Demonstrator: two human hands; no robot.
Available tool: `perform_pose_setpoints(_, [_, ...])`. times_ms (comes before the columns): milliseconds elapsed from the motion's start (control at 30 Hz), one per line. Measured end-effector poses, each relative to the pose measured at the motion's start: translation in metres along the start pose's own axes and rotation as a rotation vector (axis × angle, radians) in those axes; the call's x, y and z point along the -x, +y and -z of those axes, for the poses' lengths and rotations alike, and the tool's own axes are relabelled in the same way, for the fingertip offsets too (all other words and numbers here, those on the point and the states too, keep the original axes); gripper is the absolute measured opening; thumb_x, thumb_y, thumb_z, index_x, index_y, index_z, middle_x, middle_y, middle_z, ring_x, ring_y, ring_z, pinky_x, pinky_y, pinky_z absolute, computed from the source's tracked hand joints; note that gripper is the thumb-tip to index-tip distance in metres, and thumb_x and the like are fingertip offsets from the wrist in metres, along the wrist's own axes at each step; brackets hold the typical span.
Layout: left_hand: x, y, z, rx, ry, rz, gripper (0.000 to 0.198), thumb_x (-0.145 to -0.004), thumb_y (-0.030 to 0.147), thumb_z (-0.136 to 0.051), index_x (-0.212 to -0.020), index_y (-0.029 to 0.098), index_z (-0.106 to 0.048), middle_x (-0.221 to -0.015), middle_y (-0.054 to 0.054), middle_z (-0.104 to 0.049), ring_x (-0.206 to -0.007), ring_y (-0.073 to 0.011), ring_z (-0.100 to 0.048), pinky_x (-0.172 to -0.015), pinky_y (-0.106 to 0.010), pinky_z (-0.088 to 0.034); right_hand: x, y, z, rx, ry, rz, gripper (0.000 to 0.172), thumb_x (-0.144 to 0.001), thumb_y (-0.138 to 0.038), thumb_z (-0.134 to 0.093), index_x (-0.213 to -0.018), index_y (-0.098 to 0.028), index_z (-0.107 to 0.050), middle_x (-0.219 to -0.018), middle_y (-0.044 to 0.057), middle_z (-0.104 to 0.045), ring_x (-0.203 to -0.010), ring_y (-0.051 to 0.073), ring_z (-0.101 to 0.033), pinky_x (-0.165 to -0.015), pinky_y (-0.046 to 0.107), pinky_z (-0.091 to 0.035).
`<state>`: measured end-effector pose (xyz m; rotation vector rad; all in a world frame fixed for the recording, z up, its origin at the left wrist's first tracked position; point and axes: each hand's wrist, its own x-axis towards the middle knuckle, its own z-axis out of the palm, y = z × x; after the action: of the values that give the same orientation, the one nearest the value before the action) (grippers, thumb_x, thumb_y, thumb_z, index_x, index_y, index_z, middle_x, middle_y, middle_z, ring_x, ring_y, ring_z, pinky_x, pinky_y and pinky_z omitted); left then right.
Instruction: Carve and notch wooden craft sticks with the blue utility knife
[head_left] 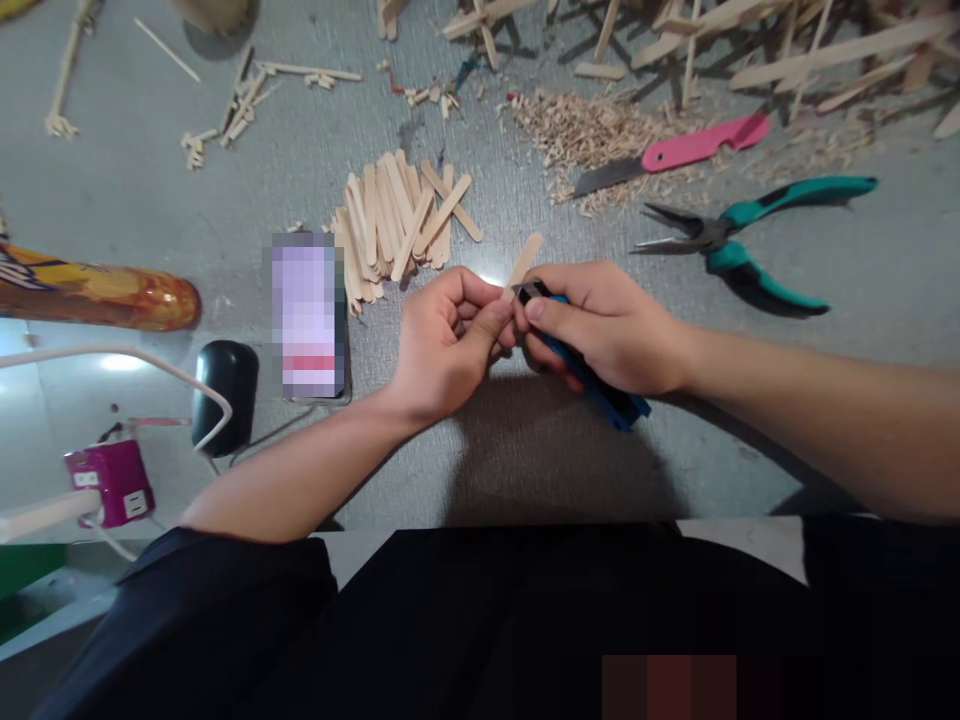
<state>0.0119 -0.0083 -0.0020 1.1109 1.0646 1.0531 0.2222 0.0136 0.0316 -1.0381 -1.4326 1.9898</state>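
My left hand (461, 335) pinches a flat wooden craft stick (526, 258), whose rounded end points up and away from me. Closed around a blue utility knife (592, 378), my right hand (600, 320) holds the knife's tip against the stick, close to my left fingertips. Fingers hide the stick's lower part. Just beyond my left hand lies a loose pile of craft sticks (386, 215). Pliers with teal and black handles (720, 240) rest beyond my right hand, jaws spread. A pink-handled craft knife (697, 145) lies by a heap of wood shavings (585, 130).
To the left lie a phone (307, 320) with a blurred screen, a black oval device (225, 395) under a white cable, a purple power outlet block (111, 482) and an orange-brown bottle (97, 295). Stick structures (825, 60) stand at the far right. Wood scraps (247, 110) lie far left.
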Motion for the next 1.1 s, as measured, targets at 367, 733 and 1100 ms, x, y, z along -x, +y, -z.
perform_pose_setpoints(367, [-0.0015,0.0028,-0.0014,0.068,-0.027,-0.004,0.060,-0.092,0.075,-0.101,-0.094,0.025,-0.068,-0.070,0.001,-0.075,-0.057,-0.0141,-0.071,-0.051,-0.025,-0.060,-0.0010,0.0005,0.0027,-0.065,-0.034,-0.007,0.029,-0.121,-0.034,-0.068,-0.094,-0.025,-0.065,-0.060,-0.007,-0.061,-0.042,0.012,-0.053,-0.042,0.026,-0.043])
perform_pose_setpoints(733, [-0.0035,0.0022,-0.0004,0.060,-0.044,-0.026,0.059,-0.093,0.076,-0.100,-0.093,0.025,-0.068,-0.069,0.002,-0.074,-0.053,-0.0126,-0.067,-0.050,-0.025,-0.058,-0.0014,0.0024,0.0059,-0.097,-0.065,0.003,0.027,-0.121,-0.030,-0.067,-0.095,-0.024,-0.066,-0.061,-0.006,-0.062,-0.043,0.011,-0.052,-0.041,0.024,-0.044])
perform_pose_setpoints(1100, [-0.0021,0.0007,-0.0044,0.109,-0.030,-0.092,0.048,-0.102,0.064,-0.097,-0.096,0.024,-0.069,-0.075,0.003,-0.079,-0.049,-0.0079,-0.061,-0.046,-0.021,-0.049,-0.0022,0.0076,0.0018,-0.143,-0.072,0.094,0.026,-0.122,-0.025,-0.063,-0.096,-0.024,-0.062,-0.060,-0.008,-0.061,-0.046,0.010,-0.053,-0.047,0.022,-0.046])
